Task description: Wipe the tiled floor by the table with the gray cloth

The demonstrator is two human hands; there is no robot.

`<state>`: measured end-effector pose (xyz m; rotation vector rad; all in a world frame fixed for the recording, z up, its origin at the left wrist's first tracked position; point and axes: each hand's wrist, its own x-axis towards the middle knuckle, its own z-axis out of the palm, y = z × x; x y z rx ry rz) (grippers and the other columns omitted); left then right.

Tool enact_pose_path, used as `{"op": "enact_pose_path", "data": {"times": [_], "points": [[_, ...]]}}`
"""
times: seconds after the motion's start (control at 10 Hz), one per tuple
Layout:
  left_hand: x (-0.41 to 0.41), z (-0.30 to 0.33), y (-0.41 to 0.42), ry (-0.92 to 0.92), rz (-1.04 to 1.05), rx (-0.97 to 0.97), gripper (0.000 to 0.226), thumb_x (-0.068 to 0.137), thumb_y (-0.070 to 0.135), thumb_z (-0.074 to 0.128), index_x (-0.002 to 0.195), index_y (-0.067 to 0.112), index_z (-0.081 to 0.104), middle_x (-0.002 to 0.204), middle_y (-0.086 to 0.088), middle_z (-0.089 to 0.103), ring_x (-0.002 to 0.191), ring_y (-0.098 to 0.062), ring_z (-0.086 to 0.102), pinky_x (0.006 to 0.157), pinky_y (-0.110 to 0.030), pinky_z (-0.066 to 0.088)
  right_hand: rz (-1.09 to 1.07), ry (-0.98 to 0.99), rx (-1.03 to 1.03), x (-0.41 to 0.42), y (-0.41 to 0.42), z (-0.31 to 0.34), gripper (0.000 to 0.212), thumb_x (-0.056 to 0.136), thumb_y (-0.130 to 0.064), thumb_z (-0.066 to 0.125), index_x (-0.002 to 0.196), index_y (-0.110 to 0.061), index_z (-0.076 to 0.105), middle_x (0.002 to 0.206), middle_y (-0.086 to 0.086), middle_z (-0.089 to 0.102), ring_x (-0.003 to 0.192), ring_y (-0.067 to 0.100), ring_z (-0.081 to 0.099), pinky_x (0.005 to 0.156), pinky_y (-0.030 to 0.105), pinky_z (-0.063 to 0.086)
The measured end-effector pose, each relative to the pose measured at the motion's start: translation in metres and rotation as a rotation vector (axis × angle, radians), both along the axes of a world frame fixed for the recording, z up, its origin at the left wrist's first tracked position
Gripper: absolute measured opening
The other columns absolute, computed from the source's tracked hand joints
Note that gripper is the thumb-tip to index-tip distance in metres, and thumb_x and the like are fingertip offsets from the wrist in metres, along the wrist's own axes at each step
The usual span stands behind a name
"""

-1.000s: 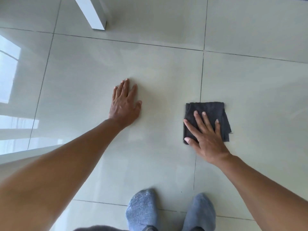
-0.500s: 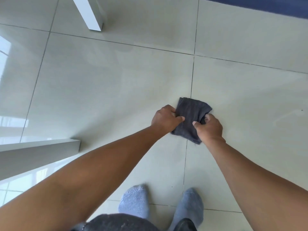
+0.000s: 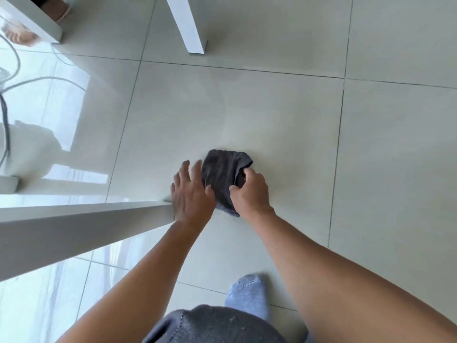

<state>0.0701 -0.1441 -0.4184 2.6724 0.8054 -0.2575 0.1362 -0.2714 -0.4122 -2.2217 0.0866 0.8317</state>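
The gray cloth (image 3: 222, 174) lies bunched on the pale tiled floor (image 3: 284, 120), in the middle of a large tile. My right hand (image 3: 249, 191) grips its right edge, with the thumb and fingers pinched into the fabric. My left hand (image 3: 190, 191) is spread flat with its fingers apart, and its thumb side touches the cloth's left edge. The lower part of the cloth is hidden between my two hands.
A white table leg (image 3: 188, 26) stands at the top centre, and another white leg (image 3: 74, 233) runs in from the left to my left wrist. Cables (image 3: 7, 90) and a further white support (image 3: 32, 18) lie at the far left. My grey-socked foot (image 3: 247, 295) is below.
The cloth has been bunched and has moved left off the grout line into the tile's middle. My left hand has let go and opened flat. The view has shifted left.
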Motion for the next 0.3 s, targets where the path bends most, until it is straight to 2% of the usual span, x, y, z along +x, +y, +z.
{"op": "enact_pose_path", "data": {"times": [0.1, 0.2, 0.3], "points": [[-0.011, -0.016, -0.014, 0.08, -0.334, -0.01, 0.071, 0.094, 0.025, 0.053, 0.16, 0.016, 0.026, 0.17, -0.016, 0.013, 0.156, -0.035, 0.012, 0.123, -0.052, 0.023, 0.22, -0.116, -0.185, -0.011, -0.014, 0.005, 0.05, 0.094, -0.02, 0.063, 0.141, -0.016, 0.046, 0.144, 0.014, 0.045, 0.128, 0.036, 0.047, 0.095, 0.042, 0.046], [-0.002, -0.022, -0.025, 0.255, -0.473, 0.002, 0.073, 0.099, 0.024, 0.038, 0.163, 0.011, 0.004, 0.171, -0.017, -0.008, 0.157, -0.036, -0.009, 0.126, -0.055, 0.008, 0.642, -0.162, -0.549, -0.024, -0.059, 0.009, 0.068, 0.097, -0.033, 0.058, 0.155, -0.03, 0.023, 0.17, 0.011, 0.002, 0.144, 0.038, 0.023, 0.11, 0.057, 0.032], [0.005, -0.008, -0.022, 0.329, -0.502, 0.059, 0.075, 0.101, 0.03, 0.039, 0.163, 0.014, 0.0, 0.171, -0.016, -0.01, 0.158, -0.035, -0.009, 0.127, -0.055, 0.004, 0.706, -0.093, -0.621, -0.022, -0.081, 0.023, 0.069, 0.1, -0.037, 0.051, 0.159, -0.032, 0.015, 0.172, 0.014, -0.011, 0.152, 0.04, 0.01, 0.117, 0.062, 0.022]]}}
